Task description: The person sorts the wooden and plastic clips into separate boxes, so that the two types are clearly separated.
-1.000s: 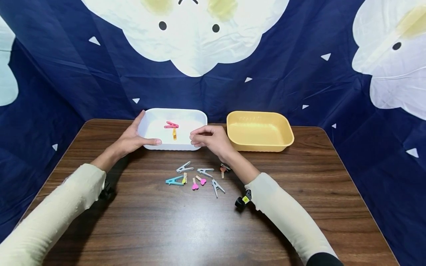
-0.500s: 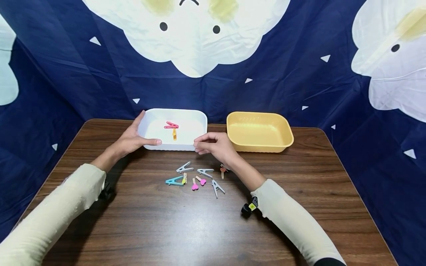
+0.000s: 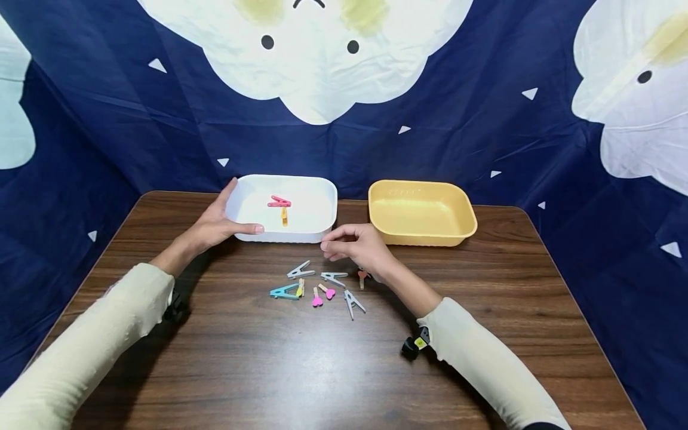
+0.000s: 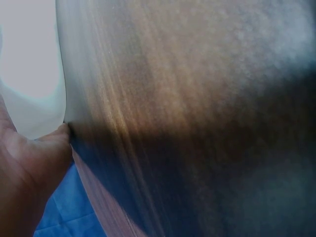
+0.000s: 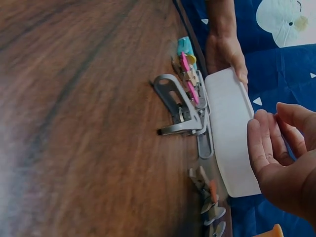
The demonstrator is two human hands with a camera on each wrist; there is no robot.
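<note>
At the left end of the white plastic basket (image 3: pixel 279 238), my left hand (image 3: pixel 212 227) grips the corner. Its thumb lies along the front rim and the other fingers reach up the left side; the left wrist view shows the hand (image 4: pixel 34 158) against the basket's end. A pink clothespin (image 3: pixel 279 202) and a yellow clothespin (image 3: pixel 285 217) lie inside the basket. My right hand (image 3: pixel 361 246) hovers by the basket's front right corner, fingers loosely bent with nothing visible between them. Below it on the table are grey clothespins (image 3: pixel 334 278), a blue clothespin (image 3: pixel 285 291) and small pink heart clothespins (image 3: pixel 318 298).
A yellow plastic basket (image 3: pixel 421 239) stands right of the white one on the brown wooden table (image 3: pixel 301 370). A small clothespin with a reddish heart (image 3: pixel 362 276) lies under my right forearm, partly hidden with others. A blue cloth (image 3: pixel 344 149) hangs behind the table.
My right hand has drawn back from over the white basket's front rim, moving right and towards me. The left hand stays on the basket, and the clothespins have not moved.
</note>
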